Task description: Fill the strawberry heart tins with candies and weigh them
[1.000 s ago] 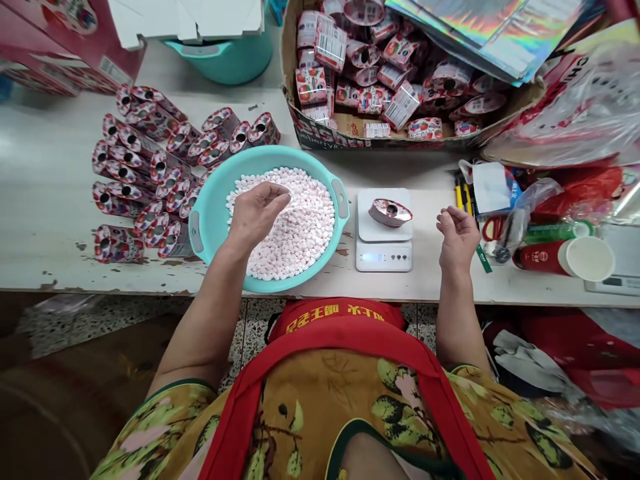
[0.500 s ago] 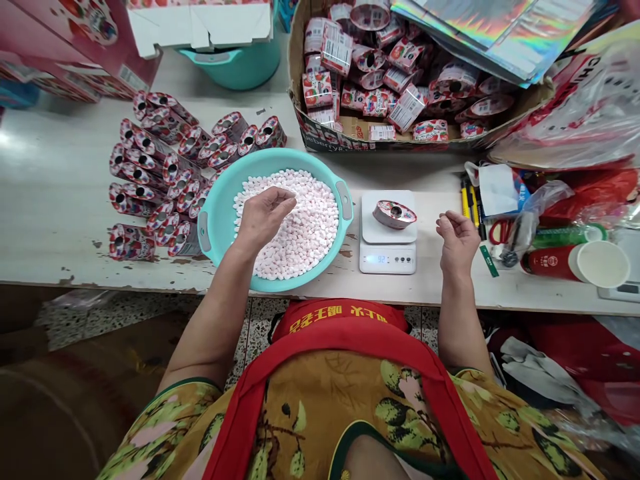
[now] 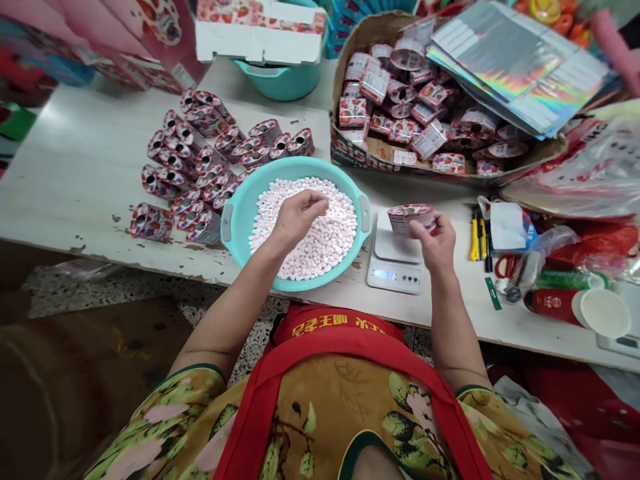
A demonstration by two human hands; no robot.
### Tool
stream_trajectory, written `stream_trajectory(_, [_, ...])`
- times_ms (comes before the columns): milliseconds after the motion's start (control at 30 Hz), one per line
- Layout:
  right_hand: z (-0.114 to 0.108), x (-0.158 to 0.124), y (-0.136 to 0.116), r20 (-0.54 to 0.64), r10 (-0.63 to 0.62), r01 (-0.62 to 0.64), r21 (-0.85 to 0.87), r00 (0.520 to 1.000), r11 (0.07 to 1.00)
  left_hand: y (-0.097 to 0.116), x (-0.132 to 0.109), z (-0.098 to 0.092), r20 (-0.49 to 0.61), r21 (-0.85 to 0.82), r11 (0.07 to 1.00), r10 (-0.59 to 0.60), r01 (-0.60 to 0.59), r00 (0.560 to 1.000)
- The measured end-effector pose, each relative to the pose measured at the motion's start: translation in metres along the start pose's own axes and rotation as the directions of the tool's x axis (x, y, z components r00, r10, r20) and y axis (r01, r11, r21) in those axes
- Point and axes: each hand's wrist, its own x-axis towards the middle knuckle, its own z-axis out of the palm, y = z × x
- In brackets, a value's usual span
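Observation:
My right hand (image 3: 440, 248) grips a small oval candy box (image 3: 406, 219) with a red and pink berry print, tilted at the white digital scale (image 3: 395, 279). Whether the box still touches the scale's plate I cannot tell. Above a turquoise basin (image 3: 235, 250) hangs my left hand (image 3: 296, 220), thumb and fingers pinched together; what sits between them, if anything, is hidden. Small pale pink and white candies (image 3: 320, 257) fill much of the basin.
Several matching boxes (image 3: 210, 167) stand grouped left of the basin. Behind the scale, a cardboard carton (image 3: 340, 150) holds more boxes, with shiny silver sheets (image 3: 520, 60) on top. Cutters (image 3: 475, 237), plastic bags and a red paper cup (image 3: 555, 303) lie to the right.
My right hand has come left from beside the scale and taken hold of the candy box, tilting it. My left hand stays pinched above the candies. The camera view has shifted.

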Motion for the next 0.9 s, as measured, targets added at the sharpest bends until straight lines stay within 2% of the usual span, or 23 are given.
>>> stream_trajectory(67, [0.021, 0.012, -0.034, 0.041, -0.068, 0.067, 0.03, 0.997, 0.997, 0.009, 0.002, 0.01, -0.025, -0.268, 0.958, -0.116, 0.105, 0.993])
stream_trajectory(133, [0.05, 0.021, -0.07, 0.229, -0.103, 0.11, -0.018, 0.968, 0.994, 0.015, 0.006, 0.018, 0.011, -0.472, 0.857, -0.229, 0.207, 0.973])
stream_trajectory(200, [0.079, 0.029, -0.1, 0.475, -0.051, 0.101, -0.081, 0.878, 0.992, 0.016, 0.009, 0.021, 0.05, -0.597, 0.756, -0.299, 0.269, 0.953])
stream_trajectory(267, [0.101, 0.035, -0.117, 0.598, 0.022, 0.044, -0.097, 0.801, 0.994, 0.011, 0.01, 0.022, 0.046, -0.679, 0.676, -0.35, 0.286, 0.936])
stream_trajectory(333, [0.112, 0.039, -0.121, 0.618, 0.073, -0.022, -0.089, 0.783, 0.996, 0.006, 0.01, 0.021, 0.036, -0.742, 0.602, -0.404, 0.296, 0.914])
stream_trajectory(433, [0.115, 0.04, -0.11, 0.646, 0.099, -0.082, -0.057, 0.757, 0.995, 0.002, 0.009, 0.021, 0.043, -0.807, 0.506, -0.464, 0.305, 0.885])
stream_trajectory(500, [0.113, 0.037, -0.101, 0.665, 0.065, -0.106, 0.021, 0.744, 0.994, 0.005, 0.009, 0.021, 0.03, -0.821, 0.49, -0.474, 0.292, 0.88])
stream_trajectory(567, [0.11, 0.03, -0.094, 0.685, 0.026, -0.124, 0.094, 0.728, 0.988, 0.009, 0.008, 0.02, 0.001, -0.81, 0.518, -0.465, 0.274, 0.885])
stream_trajectory(667, [0.097, 0.014, -0.089, 0.693, 0.002, -0.141, 0.145, 0.72, 0.979, 0.014, 0.006, 0.014, 0.001, -0.743, 0.614, -0.396, 0.266, 0.918])
stream_trajectory(733, [0.08, 0.003, -0.084, 0.629, -0.006, -0.142, 0.185, 0.777, 0.973, 0.014, 0.004, 0.005, -0.004, -0.612, 0.752, -0.311, 0.244, 0.95])
stream_trajectory(767, [0.069, -0.002, -0.081, 0.57, -0.009, -0.136, 0.211, 0.821, 0.968, 0.013, 0.003, -0.001, -0.011, -0.487, 0.846, -0.252, 0.215, 0.968])
stream_trajectory(833, [0.043, -0.009, -0.068, 0.428, -0.013, -0.108, 0.256, 0.904, 0.961, 0.008, 0.002, -0.013, -0.007, -0.101, 0.99, -0.1, 0.099, 0.995])
stream_trajectory(867, [0.029, -0.011, -0.059, 0.352, -0.014, -0.085, 0.265, 0.936, 0.96, 0.005, 0.002, -0.019, 0.006, 0.116, 0.993, -0.025, 0.025, 1.0])
stream_trajectory(900, [0.017, -0.012, -0.048, 0.279, -0.011, -0.064, 0.26, 0.96, 0.963, 0.001, 0.002, -0.024, 0.029, 0.299, 0.953, 0.034, -0.041, 0.999])
